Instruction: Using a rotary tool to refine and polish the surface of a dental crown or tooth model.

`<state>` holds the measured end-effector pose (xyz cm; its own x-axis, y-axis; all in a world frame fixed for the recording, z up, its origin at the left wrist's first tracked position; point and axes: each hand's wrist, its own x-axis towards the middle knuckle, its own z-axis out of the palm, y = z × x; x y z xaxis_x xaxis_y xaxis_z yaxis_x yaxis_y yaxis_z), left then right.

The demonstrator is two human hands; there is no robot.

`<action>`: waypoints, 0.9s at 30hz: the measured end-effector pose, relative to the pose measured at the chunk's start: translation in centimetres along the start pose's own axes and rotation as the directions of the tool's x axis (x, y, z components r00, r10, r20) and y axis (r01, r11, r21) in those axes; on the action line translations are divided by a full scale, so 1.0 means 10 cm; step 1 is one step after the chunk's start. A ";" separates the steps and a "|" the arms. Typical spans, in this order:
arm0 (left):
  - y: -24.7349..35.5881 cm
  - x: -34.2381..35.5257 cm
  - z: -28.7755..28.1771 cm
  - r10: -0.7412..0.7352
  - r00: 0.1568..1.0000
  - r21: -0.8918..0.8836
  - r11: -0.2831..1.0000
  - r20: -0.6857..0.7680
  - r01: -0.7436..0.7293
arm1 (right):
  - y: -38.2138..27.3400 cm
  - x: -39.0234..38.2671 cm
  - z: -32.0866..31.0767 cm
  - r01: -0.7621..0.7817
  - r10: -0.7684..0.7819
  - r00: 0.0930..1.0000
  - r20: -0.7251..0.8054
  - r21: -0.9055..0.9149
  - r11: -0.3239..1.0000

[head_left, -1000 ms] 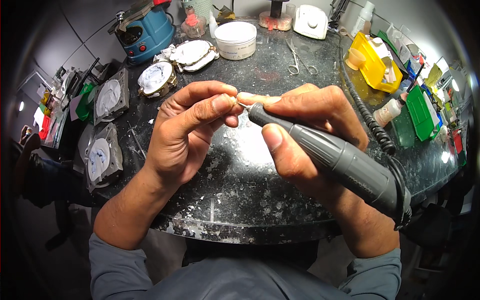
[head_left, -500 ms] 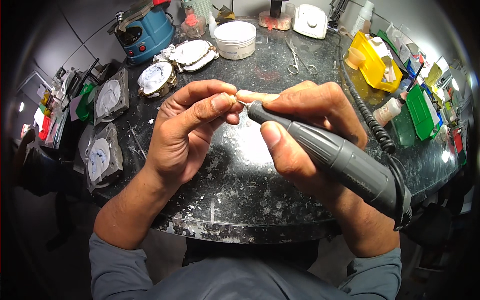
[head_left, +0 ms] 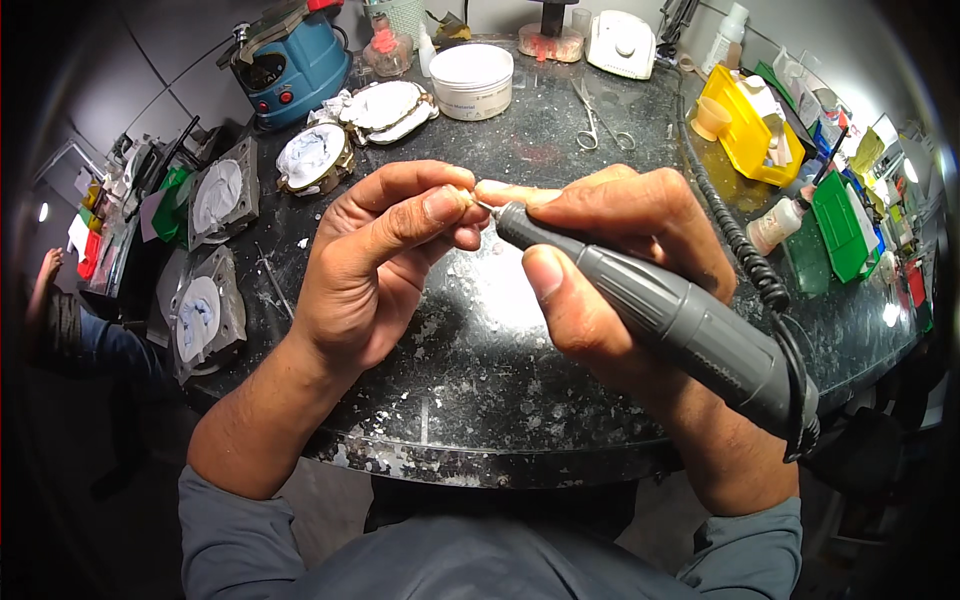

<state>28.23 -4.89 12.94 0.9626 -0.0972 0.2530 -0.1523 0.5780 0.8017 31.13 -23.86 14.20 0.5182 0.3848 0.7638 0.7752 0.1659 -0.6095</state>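
Note:
Over the middle of the bench, my left hand (head_left: pixel 360 250) pinches a small pale piece (head_left: pixel 468 197) between thumb and fingertips. Most of that piece is hidden by the fingers, so its shape cannot be made out. My right hand (head_left: pixel 630 260) is wrapped round a thick dark grey rotary handpiece (head_left: pixel 670 305), slanting down to the right. From its nose a thin metal bur (head_left: pixel 486 206) points at the pale piece and appears to touch it. My right index finger lies along the nose, its tip close to the left fingertips. A coiled black cord (head_left: pixel 745 245) runs beside the right hand.
Scissors (head_left: pixel 592 120) and a white tub (head_left: pixel 470 82) lie beyond my hands. Plaster-filled metal flasks (head_left: pixel 208 317) stand at left, near a thin metal tool (head_left: pixel 273 280) and a blue machine (head_left: pixel 290 75). At right are a yellow bin (head_left: pixel 745 130) and a bottle (head_left: pixel 777 225).
My hands, the handpiece and the pale piece stay almost still. At the far left edge, another person's arm and blue-clad leg have come into clearer view.

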 end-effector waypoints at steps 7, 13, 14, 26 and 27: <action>0.00 0.00 0.00 0.002 1.000 0.012 1.000 -0.004 -0.002 | 0.03 0.00 0.01 0.011 -0.011 1.000 -0.014 -0.005 1.000; 0.00 0.00 0.01 0.009 1.000 0.008 1.000 0.014 -0.009 | 0.00 0.00 0.00 -0.010 0.010 1.000 -0.011 0.010 1.000; 0.01 0.00 0.01 0.010 1.000 0.009 1.000 0.014 -0.010 | -0.01 0.00 -0.01 -0.016 0.016 1.000 -0.001 0.018 1.000; 0.01 0.00 0.04 -0.035 0.999 -0.020 0.999 -0.021 0.034 | 0.02 0.00 -0.02 0.035 -0.036 0.999 -0.012 -0.056 0.998; 0.00 0.00 0.04 -0.042 0.999 -0.014 0.999 -0.035 0.041 | 0.02 0.00 -0.02 0.044 -0.044 0.999 0.007 -0.062 0.997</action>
<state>28.16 -5.20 13.19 0.9753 -0.0929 0.2003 -0.1094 0.5848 0.8038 31.40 -24.03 14.10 0.4812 0.3839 0.7881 0.8183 0.1256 -0.5608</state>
